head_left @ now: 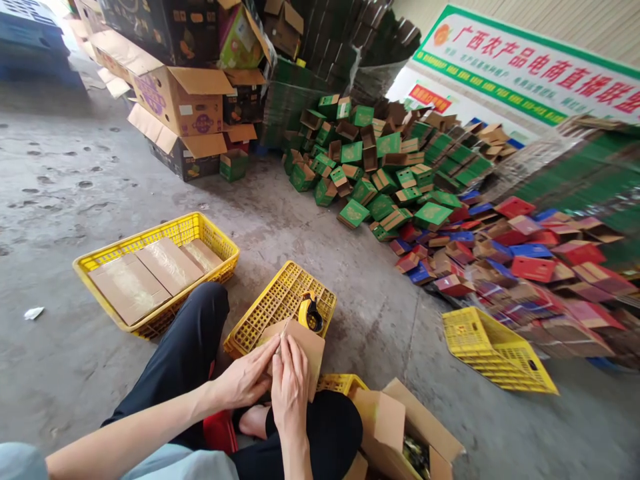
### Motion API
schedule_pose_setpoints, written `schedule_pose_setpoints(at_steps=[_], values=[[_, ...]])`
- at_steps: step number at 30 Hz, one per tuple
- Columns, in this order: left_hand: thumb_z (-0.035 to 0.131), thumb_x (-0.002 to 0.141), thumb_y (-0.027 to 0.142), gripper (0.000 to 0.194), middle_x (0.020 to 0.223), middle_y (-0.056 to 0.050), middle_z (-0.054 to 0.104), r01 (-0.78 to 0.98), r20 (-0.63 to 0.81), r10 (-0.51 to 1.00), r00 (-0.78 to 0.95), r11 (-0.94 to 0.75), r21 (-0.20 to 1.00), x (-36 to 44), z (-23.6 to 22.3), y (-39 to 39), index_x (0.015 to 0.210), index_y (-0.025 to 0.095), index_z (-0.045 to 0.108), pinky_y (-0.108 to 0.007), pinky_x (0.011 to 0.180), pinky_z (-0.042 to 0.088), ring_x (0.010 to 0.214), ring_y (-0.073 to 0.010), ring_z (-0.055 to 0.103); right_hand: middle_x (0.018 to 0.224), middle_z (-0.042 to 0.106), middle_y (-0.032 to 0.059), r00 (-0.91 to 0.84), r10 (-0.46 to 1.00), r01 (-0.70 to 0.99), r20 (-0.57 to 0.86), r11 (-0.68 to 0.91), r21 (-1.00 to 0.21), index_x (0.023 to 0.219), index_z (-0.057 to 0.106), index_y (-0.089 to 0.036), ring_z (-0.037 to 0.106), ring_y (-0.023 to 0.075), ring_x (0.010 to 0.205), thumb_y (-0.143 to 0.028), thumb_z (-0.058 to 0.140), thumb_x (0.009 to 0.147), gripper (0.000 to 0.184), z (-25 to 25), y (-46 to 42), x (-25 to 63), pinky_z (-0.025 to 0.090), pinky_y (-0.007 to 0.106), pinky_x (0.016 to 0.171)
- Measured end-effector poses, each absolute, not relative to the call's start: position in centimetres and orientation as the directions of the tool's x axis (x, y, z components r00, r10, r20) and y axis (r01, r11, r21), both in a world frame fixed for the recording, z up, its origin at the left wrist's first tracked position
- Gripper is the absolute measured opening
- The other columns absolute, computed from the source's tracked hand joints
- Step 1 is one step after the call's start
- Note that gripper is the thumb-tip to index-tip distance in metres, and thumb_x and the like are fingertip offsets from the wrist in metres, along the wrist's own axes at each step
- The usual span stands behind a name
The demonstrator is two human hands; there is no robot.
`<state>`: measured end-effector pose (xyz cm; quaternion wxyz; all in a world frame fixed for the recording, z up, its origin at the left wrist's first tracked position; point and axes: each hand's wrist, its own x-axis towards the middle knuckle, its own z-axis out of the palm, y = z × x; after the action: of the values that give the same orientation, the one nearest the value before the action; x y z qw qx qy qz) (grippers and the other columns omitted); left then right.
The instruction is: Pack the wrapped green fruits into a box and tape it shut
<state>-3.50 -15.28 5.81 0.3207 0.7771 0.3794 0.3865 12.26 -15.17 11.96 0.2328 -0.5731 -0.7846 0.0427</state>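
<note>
A small brown cardboard box (311, 343) sits between my knees, against the near edge of an upturned yellow plastic crate (267, 303). My left hand (245, 379) grips it from the left, fingertips meeting the top seam. From the near side, my right hand (291, 380) presses on the same seam with its fingers straight and together. Both thumbs are mostly hidden. On the crate, just beyond the box, stands a yellow and black tape dispenser (311, 312).
Flat taped boxes (169, 265) lie in a yellow basket (107, 310) on the left. An open carton (385, 417) with dark packets inside is at my right knee. Another yellow crate (493, 353) lies farther right. Piled green boxes (383, 180) and red and blue boxes (530, 267) cover the floor beyond.
</note>
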Motion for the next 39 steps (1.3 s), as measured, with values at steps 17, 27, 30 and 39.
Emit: schedule_pose_setpoints(at_steps=[17, 27, 30, 39], values=[[0.083, 0.080, 0.046, 0.132, 0.175, -0.019, 0.000, 0.580, 0.074, 0.893, 0.444, -0.350, 0.736, -2.4, 8.0, -13.7, 0.168, 0.023, -0.013, -0.048, 0.127, 0.032, 0.160, -0.0365, 0.022, 0.152, 0.057, 0.0253, 0.144, 0.955, 0.873, 0.259, 0.001, -0.488, 0.161, 0.041, -0.005, 0.063, 0.0334, 0.135, -0.066, 0.029, 0.106, 0.083, 7.7, -16.0, 18.9, 0.055, 0.046, 0.108], [0.077, 0.088, 0.039, 0.122, 0.176, -0.014, 0.002, 0.593, -0.075, 0.901, 0.428, -0.217, 0.776, -2.2, 8.5, -14.1, 0.168, 0.032, -0.015, -0.040, 0.119, 0.045, 0.154, -0.0343, 0.039, 0.160, 0.047, 0.0255, 0.126, 0.949, 0.880, 0.289, 0.028, -0.474, 0.161, 0.039, -0.003, 0.057, 0.0351, 0.141, -0.067, 0.032, 0.105, 0.085, 7.3, -18.0, 17.8, 0.051, 0.047, 0.114], [0.078, 0.089, 0.043, 0.121, 0.176, -0.015, 0.004, 0.589, -0.072, 0.901, 0.427, -0.217, 0.779, -2.3, 8.6, -14.2, 0.168, 0.035, -0.014, -0.041, 0.116, 0.048, 0.150, -0.0346, 0.045, 0.164, 0.042, 0.0228, 0.083, 0.926, 0.922, 0.368, 0.069, -0.382, 0.162, 0.039, -0.006, 0.043, 0.0386, 0.151, -0.064, 0.034, 0.106, 0.081, 7.0, -19.7, 17.4, 0.044, 0.055, 0.119], [0.060, 0.099, 0.033, 0.092, 0.177, -0.008, 0.002, 0.574, -0.005, 0.904, 0.428, -0.268, 0.774, -2.5, 7.0, -14.2, 0.169, 0.043, 0.001, -0.043, 0.109, 0.054, 0.138, -0.0366, 0.059, 0.160, 0.050, 0.0172, -0.105, 0.926, 0.941, 0.363, 0.211, -0.266, 0.162, 0.041, -0.017, 0.042, 0.0403, 0.151, -0.059, 0.040, 0.107, 0.070, 7.9, -19.9, 13.2, 0.038, 0.064, 0.119]])
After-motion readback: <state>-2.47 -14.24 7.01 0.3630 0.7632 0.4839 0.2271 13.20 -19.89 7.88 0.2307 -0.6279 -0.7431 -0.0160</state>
